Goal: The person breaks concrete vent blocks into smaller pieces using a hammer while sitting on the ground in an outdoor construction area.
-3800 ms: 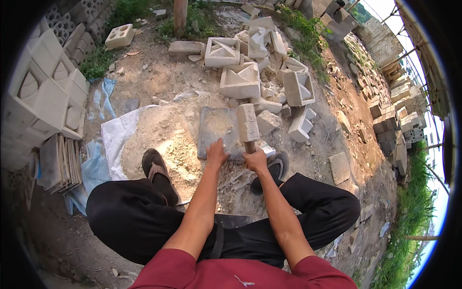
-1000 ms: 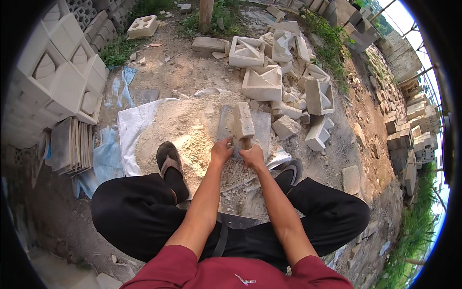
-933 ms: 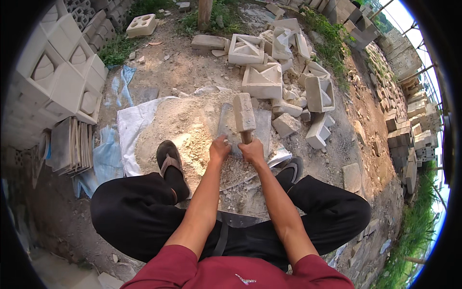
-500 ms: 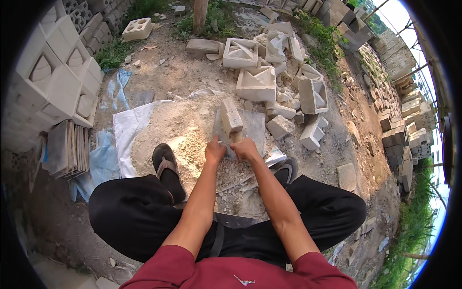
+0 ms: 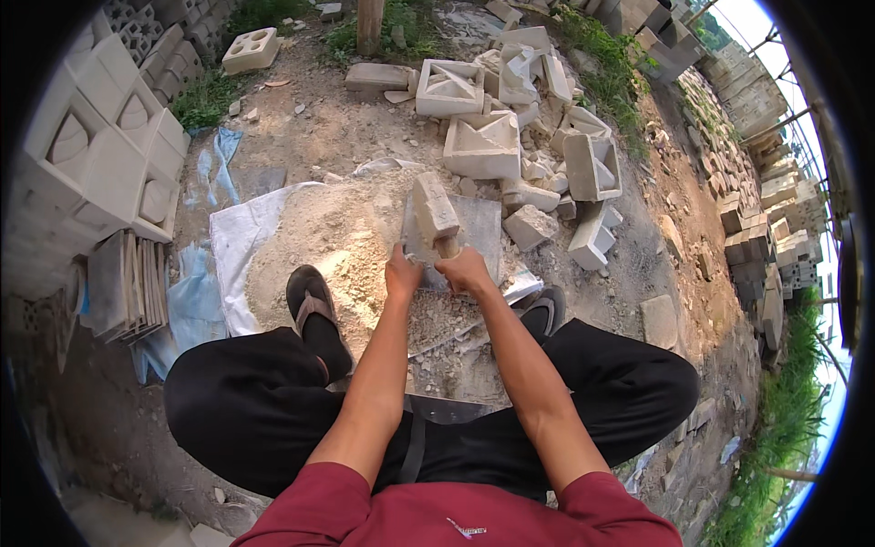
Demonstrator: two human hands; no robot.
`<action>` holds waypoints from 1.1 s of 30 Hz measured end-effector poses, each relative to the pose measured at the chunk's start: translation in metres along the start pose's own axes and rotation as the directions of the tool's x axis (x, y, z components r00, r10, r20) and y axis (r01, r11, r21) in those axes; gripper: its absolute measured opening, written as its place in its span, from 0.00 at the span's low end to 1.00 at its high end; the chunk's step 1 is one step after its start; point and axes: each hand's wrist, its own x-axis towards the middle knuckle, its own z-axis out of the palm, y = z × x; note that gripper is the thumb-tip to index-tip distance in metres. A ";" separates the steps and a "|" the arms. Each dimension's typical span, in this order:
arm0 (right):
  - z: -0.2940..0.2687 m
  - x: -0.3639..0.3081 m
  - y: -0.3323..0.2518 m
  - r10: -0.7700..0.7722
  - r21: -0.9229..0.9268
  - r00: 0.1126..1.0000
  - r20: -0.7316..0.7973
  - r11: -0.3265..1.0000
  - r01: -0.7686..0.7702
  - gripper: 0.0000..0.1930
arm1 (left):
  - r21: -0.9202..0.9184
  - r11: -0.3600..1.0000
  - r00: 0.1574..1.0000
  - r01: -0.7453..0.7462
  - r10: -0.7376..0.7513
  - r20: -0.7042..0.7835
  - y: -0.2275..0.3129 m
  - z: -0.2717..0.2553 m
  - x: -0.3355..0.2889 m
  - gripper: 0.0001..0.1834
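My right hand (image 5: pixel 465 272) is closed round the short wooden handle (image 5: pixel 447 246) of a mallet with a pale, dusty, block-shaped head (image 5: pixel 435 206). The head is tilted away from me, above a flat grey plate (image 5: pixel 478 219). My left hand (image 5: pixel 403 272) is closed at the plate's near left edge, its thumb towards the plate. Its curled fingers are partly hidden. Crumbled pale rubble (image 5: pixel 319 228) lies beside the plate on a white sheet (image 5: pixel 239 228), between my sandalled feet.
Broken cast blocks (image 5: pixel 483 146) are heaped beyond the plate to the right. Stacked pale blocks (image 5: pixel 100 137) rise at the left, above leaning thin boards (image 5: pixel 123 283) and blue plastic (image 5: pixel 193 301). A wooden post (image 5: pixel 369 27) stands at the back.
The mallet head appears slightly more tilted, and more of its handle shows above my right hand. My left hand stays at the plate's edge. The whole view has shifted a little.
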 end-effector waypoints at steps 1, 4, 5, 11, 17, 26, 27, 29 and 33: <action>0.004 -0.003 -0.009 -0.039 0.050 0.999 -0.019 0.998 0.040 0.19 | -0.037 0.999 1.000 0.007 -0.008 -0.015 -0.008 -0.002 0.001 0.30; 0.017 0.002 -0.009 -0.155 0.164 0.984 -0.088 0.972 0.167 0.19 | -0.133 0.991 0.997 0.016 -0.026 -0.077 -0.014 -0.004 0.005 0.29; 0.022 0.003 0.012 -0.165 0.024 0.977 -0.132 0.985 0.170 0.20 | -0.154 0.988 0.994 0.019 -0.036 -0.105 -0.007 0.001 0.000 0.28; 0.038 0.005 0.037 -0.035 -0.169 0.979 -0.200 0.986 0.000 0.24 | -0.091 0.995 0.994 0.038 -0.047 -0.096 0.002 -0.003 0.005 0.27; -0.012 -0.008 0.018 0.033 0.090 0.984 -0.174 0.996 -0.017 0.22 | -0.045 0.998 0.996 -0.038 0.034 -0.078 -0.013 -0.013 0.000 0.31; 0.010 -0.027 0.066 0.062 -0.187 0.918 -0.392 0.972 -0.146 0.22 | -0.412 0.911 0.989 0.022 -0.079 -0.122 -0.043 0.003 0.013 0.23; 0.023 -0.029 0.054 0.006 -0.256 0.925 -0.380 0.960 -0.111 0.22 | -0.454 0.889 0.972 -0.054 -0.056 -0.227 -0.057 0.001 0.020 0.24; 0.049 -0.036 0.023 -0.031 -0.227 0.968 -0.250 0.974 -0.028 0.22 | -0.547 0.829 0.935 -0.117 -0.094 -0.342 -0.078 -0.016 0.041 0.24; 0.071 -0.020 0.034 -0.057 -0.107 0.998 -0.037 0.993 0.052 0.21 | -0.763 0.646 0.884 0.029 -0.373 -0.282 -0.024 -0.030 0.020 0.20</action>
